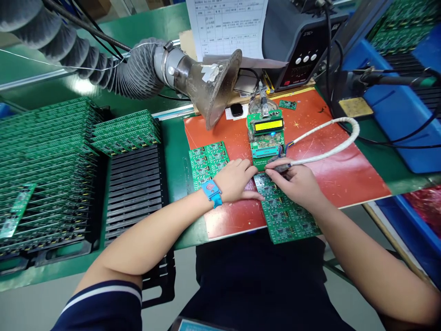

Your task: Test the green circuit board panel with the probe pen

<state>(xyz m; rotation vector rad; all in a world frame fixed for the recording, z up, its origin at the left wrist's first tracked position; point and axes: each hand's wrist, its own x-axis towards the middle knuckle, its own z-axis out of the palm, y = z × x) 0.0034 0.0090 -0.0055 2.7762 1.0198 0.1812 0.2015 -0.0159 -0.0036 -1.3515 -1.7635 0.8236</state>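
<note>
My right hand (295, 183) pinches a dark probe (283, 167) at the end of a white sleeved cable (324, 156). Its tip meets the upper edge of a green circuit board panel (280, 211), which overhangs the front table edge. My left hand (237, 179), with a blue wrist strap, lies palm down, its thumb stretched out to the panel's left edge and its fingertips near the upper corner. Beyond both hands lies a programmer board (268, 151) with a lit yellow display (268, 125). A second board panel (207, 161) rests left of my left hand, partly under it.
Black slotted racks (134, 193) with upright circuit boards (44, 170) fill the left side. A fume hose with a flared hood (220, 87) hangs over the red mat (344, 174). A soldering station (303, 50) stands behind; blue bins (386, 119) are at right.
</note>
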